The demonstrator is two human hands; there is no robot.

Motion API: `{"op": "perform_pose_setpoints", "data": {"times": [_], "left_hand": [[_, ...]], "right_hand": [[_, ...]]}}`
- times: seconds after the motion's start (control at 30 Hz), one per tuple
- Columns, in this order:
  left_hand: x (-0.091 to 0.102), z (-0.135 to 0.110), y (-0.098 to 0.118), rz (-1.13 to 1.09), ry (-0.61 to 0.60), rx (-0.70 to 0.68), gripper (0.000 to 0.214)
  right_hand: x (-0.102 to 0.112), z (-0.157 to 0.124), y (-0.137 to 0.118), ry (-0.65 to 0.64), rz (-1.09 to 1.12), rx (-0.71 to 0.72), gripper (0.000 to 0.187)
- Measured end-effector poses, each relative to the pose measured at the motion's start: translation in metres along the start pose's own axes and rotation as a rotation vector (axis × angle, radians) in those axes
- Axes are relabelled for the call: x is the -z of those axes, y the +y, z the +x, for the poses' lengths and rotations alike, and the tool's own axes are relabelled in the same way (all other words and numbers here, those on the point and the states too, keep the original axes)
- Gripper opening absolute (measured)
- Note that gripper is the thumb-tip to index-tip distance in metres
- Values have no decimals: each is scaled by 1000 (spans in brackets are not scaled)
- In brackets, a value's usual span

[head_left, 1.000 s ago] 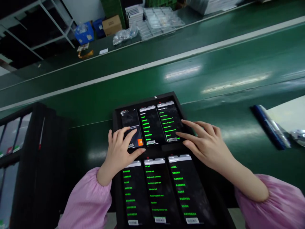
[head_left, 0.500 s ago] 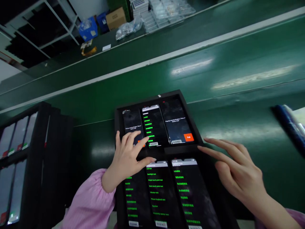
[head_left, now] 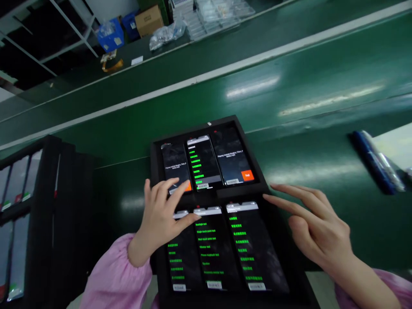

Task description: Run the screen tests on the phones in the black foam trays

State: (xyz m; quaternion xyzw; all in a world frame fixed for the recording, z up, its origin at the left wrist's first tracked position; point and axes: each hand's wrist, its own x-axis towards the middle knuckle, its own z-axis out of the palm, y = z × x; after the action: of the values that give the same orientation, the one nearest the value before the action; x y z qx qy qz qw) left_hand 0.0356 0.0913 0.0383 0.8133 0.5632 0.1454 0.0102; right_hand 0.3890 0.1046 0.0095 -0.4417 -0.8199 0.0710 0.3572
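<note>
Several smartphones lie face up in a black tray (head_left: 244, 189), in two rows. My left hand (head_left: 161, 216), fingers spread, is over the left side, its fingertips at the upper left phone (head_left: 174, 159) and its thumb near the top of the lower middle phone (head_left: 214, 253). The upper middle phone (head_left: 201, 161) shows a list in green text with one row greyed. On the upper right phone (head_left: 233, 150) are a melody message and an orange Fail button. The lower right phone (head_left: 254, 244) shows another green list. My right hand (head_left: 318, 227) points its fingers at the tray's right edge, holding nothing.
At left stands a black rack-like tray (head_left: 45, 180) of pale phones. Pens (head_left: 376, 163) lie beside a paper (head_left: 399, 141) at right. Across the green bench (head_left: 128, 116) are a blue bin (head_left: 111, 36), a cardboard box (head_left: 149, 20) and plastic bags (head_left: 167, 34).
A row on the upper middle phone is now greyed. My left index finger has shifted off that phone toward the upper left one. The view has moved slightly; my right hand keeps its pose.
</note>
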Motion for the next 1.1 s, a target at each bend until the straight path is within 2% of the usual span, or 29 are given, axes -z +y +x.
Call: {"op": "perform_pose_setpoints", "data": {"times": [0.1, 0.17, 0.3, 0.4, 0.63, 0.87, 1.0, 1.1], "left_hand": [[14, -41, -3, -72, 81, 43, 64], [17, -73, -1, -114, 112, 53, 63], [8, -133, 16, -153, 129, 107, 57], [0, -160, 32, -156, 133, 135, 51], [-3, -182, 45, -152, 155, 108, 47], [-5, -195, 47, -135, 156, 91, 45], [-3, -204, 45, -125, 156, 117, 46], [-2, -208, 44, -113, 137, 142, 48]], "right_hand": [[12, -23, -23, -44, 42, -12, 40], [16, -41, -41, -74, 81, -2, 39], [11, -73, -71, -121, 125, 35, 36], [4, -86, -80, -113, 72, 33, 34], [1, -94, -84, -79, 12, 42, 29], [6, -105, -85, -64, -11, 90, 49], [6, -102, -90, -133, -84, 60, 43], [0, -95, -102, -108, -27, 140, 47]]}}
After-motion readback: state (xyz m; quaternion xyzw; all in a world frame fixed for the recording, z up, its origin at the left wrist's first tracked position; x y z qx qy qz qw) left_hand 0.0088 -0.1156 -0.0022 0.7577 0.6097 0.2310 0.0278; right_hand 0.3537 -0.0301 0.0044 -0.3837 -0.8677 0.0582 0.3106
